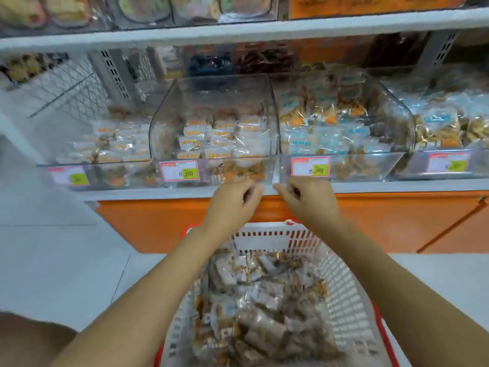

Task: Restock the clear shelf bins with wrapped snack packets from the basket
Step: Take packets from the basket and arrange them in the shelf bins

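A white basket (346, 295) with a red rim sits low in front of me, full of wrapped snack packets (262, 300). Above it a shelf carries clear bins. The middle bin (169, 120) holds orange-labelled packets (219, 139). The bin to its right (397, 115) holds blue-labelled packets (328, 139). My left hand (232, 202) hovers at the shelf edge below the middle bin, fingers loosely curled, nothing visible in it. My right hand (309, 200) is beside it below the right bin, also loosely curled with nothing in it. Both hands are above the basket's far rim.
More clear bins of packets stand at the far left (87, 165) and far right (449, 128). Price tags (180, 170) mark the bin fronts. An orange cabinet (397, 221) is under the shelf; another shelf (238, 30) hangs above. Pale floor tiles (53, 247) lie to the left.
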A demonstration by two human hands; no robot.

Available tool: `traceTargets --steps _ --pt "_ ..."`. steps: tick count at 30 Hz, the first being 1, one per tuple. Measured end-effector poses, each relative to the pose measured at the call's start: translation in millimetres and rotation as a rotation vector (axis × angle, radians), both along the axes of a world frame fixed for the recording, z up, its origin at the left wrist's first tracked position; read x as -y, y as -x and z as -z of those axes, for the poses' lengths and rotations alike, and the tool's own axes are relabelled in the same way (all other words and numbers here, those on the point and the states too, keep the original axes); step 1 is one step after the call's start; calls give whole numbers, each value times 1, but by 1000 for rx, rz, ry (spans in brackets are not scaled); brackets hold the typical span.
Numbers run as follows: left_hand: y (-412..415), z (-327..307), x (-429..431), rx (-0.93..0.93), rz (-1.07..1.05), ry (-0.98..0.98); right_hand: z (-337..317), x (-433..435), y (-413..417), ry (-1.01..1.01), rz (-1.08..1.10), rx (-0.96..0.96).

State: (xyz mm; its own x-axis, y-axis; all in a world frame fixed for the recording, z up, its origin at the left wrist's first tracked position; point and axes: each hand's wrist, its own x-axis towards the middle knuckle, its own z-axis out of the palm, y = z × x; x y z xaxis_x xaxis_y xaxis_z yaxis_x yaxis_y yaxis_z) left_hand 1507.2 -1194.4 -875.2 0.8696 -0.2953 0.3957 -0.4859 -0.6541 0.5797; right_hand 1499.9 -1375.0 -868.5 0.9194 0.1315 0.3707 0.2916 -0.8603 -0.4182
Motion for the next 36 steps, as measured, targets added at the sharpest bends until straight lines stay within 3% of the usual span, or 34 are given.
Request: traceTargets --steps 3,6,9,12,14,16,21,23,25,28,30,33,36 --pt "21 50 -38 -311 -90 -237 68 -24 21 104 -33 -378" --pt "46 87 -76 -554 -180 -436 132 -56 37 5 -45 -720" --pt "72 108 -108 -629 -365 -438 176 -94 44 -69 -40 -920" --pt "86 118 -121 -598 -375 -446 199 -130 54 -240 77 -1062" --pt "86 120 -124 -587 -376 -405 209 -143 57 -340 219 -1034" --pt "84 118 -127 -573 -398 -351 211 -145 58 -275 278 -978" --pt "82 118 -119 -591 -430 -273 192 -126 55 -169 190 -889" --pt "82 115 -111 -610 -454 -198 176 -120 51 -116 143 -752" --pt "81 110 -102 -747 -451 27 155 -111 49 -129 27 -545" --pt "76 93 -85 -1161 -327 690 113 -92 54 -40 -260 -106" --pt "71 81 -76 -1221 -251 1054 93 -74 58 91 -451 127" --pt "69 65 -66 -1148 -185 1160 72 -47 60 233 -581 222" --pt "66 56 -55 -1067 -108 1113 60 -18 55 185 -486 211"
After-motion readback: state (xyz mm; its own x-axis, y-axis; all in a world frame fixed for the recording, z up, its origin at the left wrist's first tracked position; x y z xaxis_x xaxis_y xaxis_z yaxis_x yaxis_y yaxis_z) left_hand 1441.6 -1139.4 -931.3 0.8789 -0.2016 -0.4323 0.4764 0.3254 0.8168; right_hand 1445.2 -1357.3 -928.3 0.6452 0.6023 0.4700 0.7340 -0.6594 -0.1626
